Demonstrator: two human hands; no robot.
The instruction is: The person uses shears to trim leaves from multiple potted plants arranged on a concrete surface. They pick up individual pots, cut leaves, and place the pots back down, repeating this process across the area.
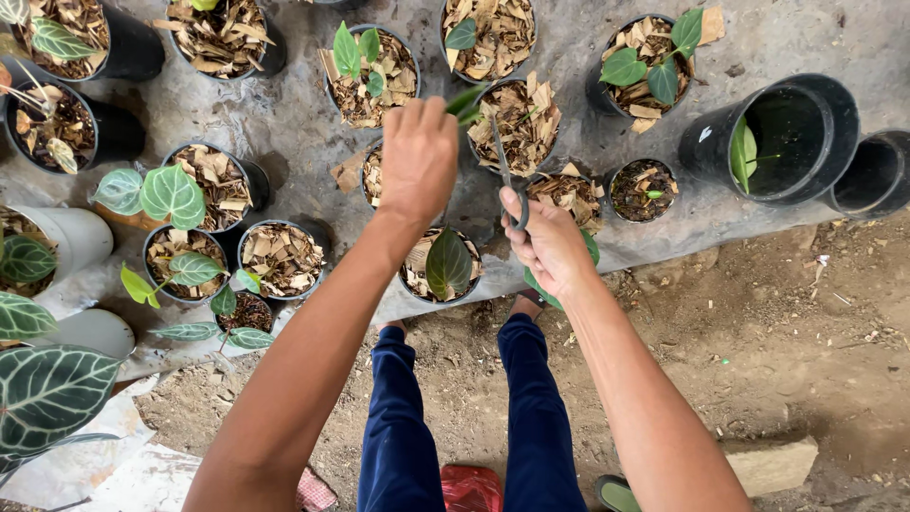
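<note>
Over the pots, left hand (418,156) fingers pinch a leaf (464,100).

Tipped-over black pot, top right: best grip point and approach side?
Grip the tipped black pot by its rim, probably from the lower left, where its mouth faces. It lies on its side with the opening toward the camera and a green leaf inside, so keep fingers on the upper rim edge, clear of the leaf.

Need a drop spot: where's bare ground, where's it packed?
Free: bare dirt right of the right hand, below the big empty black pot. Small gap on the grey sheet between pot rows. Crowded: potted plants around the left hand and scissors.
</note>
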